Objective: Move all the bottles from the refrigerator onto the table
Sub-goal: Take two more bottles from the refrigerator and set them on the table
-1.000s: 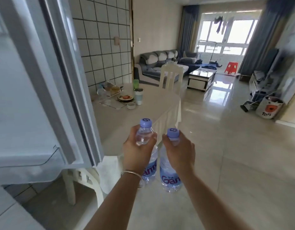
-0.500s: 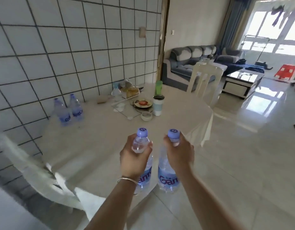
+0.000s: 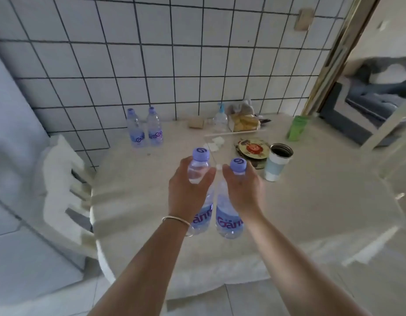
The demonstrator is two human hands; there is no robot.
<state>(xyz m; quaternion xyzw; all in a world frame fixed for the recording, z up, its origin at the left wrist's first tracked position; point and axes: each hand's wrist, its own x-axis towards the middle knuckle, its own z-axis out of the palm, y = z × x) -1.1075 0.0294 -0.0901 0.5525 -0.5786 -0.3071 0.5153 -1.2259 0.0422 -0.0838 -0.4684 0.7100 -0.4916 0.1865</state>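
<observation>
Each hand, left (image 3: 188, 190) and right (image 3: 244, 189), clasped a water bottle's neck above the table (image 3: 311, 213); fingers hid both necks.

Partly readable purple lettering on white label bands of four clear plastic water bottles with lilac caps. On the clear bottle gripped in the right hand (image 3: 229, 221): "Gan", cut off at the wrist. On the clear bottle gripped in the left hand (image 3: 203, 218): only "an", the start hidden behind the left wrist. On the left standing clear bottle by the tiled wall (image 3: 135, 131): "Ga" curving round the side. On the right standing clear bottle beside it (image 3: 154, 128): letters like "ame", too blurred to be sure. White swirl logo on both held caps. Round cartoon-printed plate (image 3: 252, 148): no legible words.
</observation>
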